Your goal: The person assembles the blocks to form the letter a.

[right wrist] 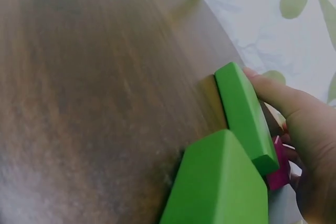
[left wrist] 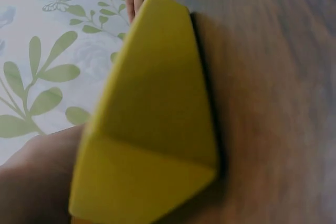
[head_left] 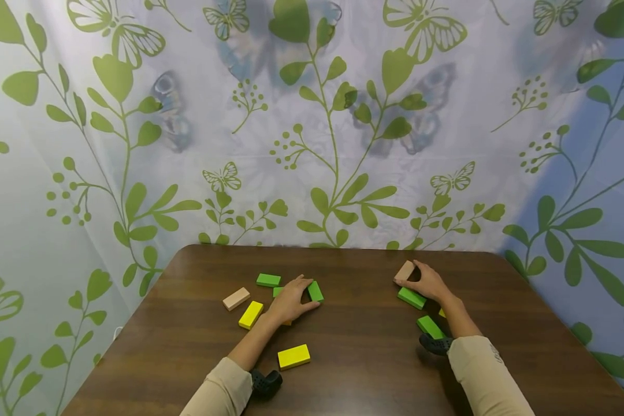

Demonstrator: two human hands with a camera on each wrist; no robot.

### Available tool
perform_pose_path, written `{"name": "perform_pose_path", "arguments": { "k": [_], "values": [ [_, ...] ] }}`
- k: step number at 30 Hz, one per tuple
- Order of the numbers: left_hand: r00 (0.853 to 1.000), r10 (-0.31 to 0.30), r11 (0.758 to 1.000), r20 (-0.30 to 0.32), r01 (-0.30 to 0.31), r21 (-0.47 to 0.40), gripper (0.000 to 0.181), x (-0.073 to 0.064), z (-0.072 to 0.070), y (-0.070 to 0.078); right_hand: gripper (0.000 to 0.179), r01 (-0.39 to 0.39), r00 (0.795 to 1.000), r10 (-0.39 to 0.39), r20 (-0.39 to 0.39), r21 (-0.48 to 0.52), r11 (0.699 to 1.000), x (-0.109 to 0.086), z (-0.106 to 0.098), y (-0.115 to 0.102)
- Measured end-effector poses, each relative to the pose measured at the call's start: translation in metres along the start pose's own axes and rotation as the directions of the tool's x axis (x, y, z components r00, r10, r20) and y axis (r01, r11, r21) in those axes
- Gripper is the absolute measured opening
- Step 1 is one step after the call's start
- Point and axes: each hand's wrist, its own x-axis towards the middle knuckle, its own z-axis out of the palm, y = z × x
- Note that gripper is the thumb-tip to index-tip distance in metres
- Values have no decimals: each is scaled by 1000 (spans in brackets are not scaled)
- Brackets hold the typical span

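Observation:
My left hand holds a green block by its two ends, fingertips at the far end and thumb at the near one. Another green block and an orange block are partly covered by that hand. My right hand pinches a plain wooden block between thumb and fingers. Just below it lies a green block, with one more green block nearer the wrist. A yellow block fills the left wrist view. Beside the right fingers, a magenta block shows in the right wrist view.
On the brown table, further left, lie a green block, a wooden block and a yellow block. A yellow block sits near the left wrist. Another yellow block peeks past the right forearm. A leaf-patterned curtain hangs behind.

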Motion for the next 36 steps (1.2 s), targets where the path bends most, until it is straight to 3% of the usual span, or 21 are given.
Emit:
{"name": "perform_pose_path", "arguments": {
  "k": [8, 12, 19, 26, 31, 36],
  "values": [
    [1000, -7, 1000, 2, 7, -12, 64, -7, -7, -14, 97, 8, 1000, -8, -10, 10, 1000, 3, 2, -8],
    [1000, -25, 998, -1, 24, -54, 72, -11, -11, -16, 99, 8, 1000, -9, -4, -10, 1000, 4, 3, -15],
    [995, -29, 990, -98, 15, -139, 78, -28, -24, -14, 99, 31, 1000, -31, -2, -24, 999, 7, 8, -24],
    [985, -15, 998, -169, 4, -69, 71, -63, -36, -20, 95, 120, 992, -121, -47, -8, 993, 3, 19, -41],
    [985, 19, 1000, -170, -21, -11, 58, -84, -40, -25, 94, 175, 984, -175, -43, 5, 985, -2, 31, -55],
    [985, 80, 996, -155, -73, 49, 52, -94, -40, -28, 92, 218, 975, -217, -39, 12, 976, -7, 41, -67]
  ]
}}
